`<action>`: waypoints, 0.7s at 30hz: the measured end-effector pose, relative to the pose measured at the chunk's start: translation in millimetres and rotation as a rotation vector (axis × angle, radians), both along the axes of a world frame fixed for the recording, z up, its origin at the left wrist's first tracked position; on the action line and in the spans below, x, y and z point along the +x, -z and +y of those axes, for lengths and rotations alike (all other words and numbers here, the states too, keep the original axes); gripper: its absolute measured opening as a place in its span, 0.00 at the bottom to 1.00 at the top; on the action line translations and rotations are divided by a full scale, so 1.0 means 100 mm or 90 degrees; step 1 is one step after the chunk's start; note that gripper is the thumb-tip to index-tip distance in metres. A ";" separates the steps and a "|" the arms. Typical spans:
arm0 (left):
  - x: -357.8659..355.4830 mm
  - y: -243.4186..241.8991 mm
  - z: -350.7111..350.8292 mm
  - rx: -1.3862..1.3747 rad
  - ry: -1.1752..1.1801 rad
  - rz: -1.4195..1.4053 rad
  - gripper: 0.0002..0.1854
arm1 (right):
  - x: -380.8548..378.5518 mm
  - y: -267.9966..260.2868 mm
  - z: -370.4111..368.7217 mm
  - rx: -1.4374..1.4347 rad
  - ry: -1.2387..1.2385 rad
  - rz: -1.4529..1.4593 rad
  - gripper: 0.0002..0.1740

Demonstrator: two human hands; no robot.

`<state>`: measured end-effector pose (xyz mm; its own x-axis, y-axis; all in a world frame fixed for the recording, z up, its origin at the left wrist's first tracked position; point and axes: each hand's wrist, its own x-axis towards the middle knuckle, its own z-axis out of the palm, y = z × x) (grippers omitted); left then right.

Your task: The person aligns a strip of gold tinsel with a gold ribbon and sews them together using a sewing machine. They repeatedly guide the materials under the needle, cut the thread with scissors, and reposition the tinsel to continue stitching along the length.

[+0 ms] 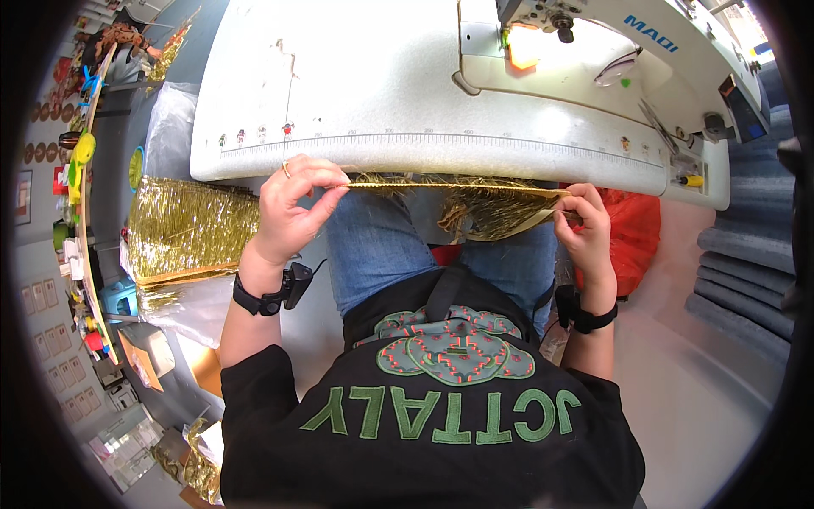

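Observation:
A strip of gold tinsel fringe [493, 216] hangs over my lap, its braided top edge [439, 186] stretched taut between my hands. At the left end, my left hand [296, 203] pinches the edge between thumb and fingertips. My right hand [584, 223] grips the other end, where a pale band curls away below the braid. Both hands are just off the front edge of the white sewing machine table [356, 156], which has a printed ruler along it. Part of the fringe is hidden under the tabletop.
A MAQI sewing machine [674, 57] stands at the back right, its lamp lit. Scissors [658, 127] and a yellow-handled tool [690, 181] lie at the table's right. Gold fringe [191, 229] is piled on my left. A red bag [626, 235] sits at right. Another person [121, 41] works far left.

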<state>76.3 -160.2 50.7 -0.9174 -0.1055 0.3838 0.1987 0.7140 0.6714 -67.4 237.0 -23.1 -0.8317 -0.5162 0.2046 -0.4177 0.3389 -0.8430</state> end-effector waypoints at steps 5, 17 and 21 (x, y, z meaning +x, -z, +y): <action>-0.02 0.04 0.02 0.221 -0.021 -0.057 0.05 | 0.00 -0.03 -0.10 -0.010 -0.004 -0.020 0.07; -0.44 0.19 0.97 0.773 0.140 -0.258 0.06 | 0.39 -0.96 -0.89 -0.009 -0.132 0.165 0.10; -0.43 0.20 1.17 0.775 0.144 -0.251 0.07 | 0.35 -0.97 -0.96 -0.057 -0.010 0.030 0.07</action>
<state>33.4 -43.4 30.6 -0.9890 -0.0221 -0.1465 -0.1242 -0.4155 0.9011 -32.3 141.2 73.9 -0.8117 -0.5072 0.2898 -0.4629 0.2557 -0.8487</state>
